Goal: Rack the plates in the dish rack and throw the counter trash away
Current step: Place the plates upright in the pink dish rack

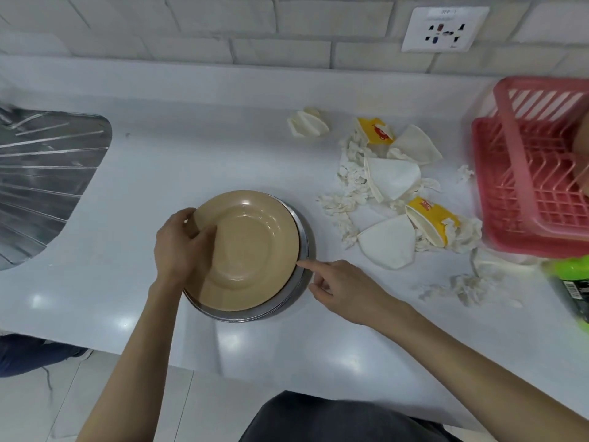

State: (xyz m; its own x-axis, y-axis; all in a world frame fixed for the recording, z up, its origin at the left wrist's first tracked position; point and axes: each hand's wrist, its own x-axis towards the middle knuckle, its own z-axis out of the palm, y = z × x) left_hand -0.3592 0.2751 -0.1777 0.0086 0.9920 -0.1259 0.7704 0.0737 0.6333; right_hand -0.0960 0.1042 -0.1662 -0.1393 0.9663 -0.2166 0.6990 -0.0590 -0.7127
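Centre frame: tan plate (251,250) on steel plates (304,250), on the bench (191,138). Left hand (183,247) has its fingers clamped on the left rim, thumb on top. Right hand (344,290) grips nothing, index out at the right edge. Suggest the index pins the steel while the left lifts toward the dish rack (516,186), far right.

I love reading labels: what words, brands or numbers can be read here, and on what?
No text reads clearly.
White plastic wall socket: small label strip on top, blurred.
Crushed yellow paper cups: red print, unreadable.
Green plastic bottle: barcode label, digits too small.
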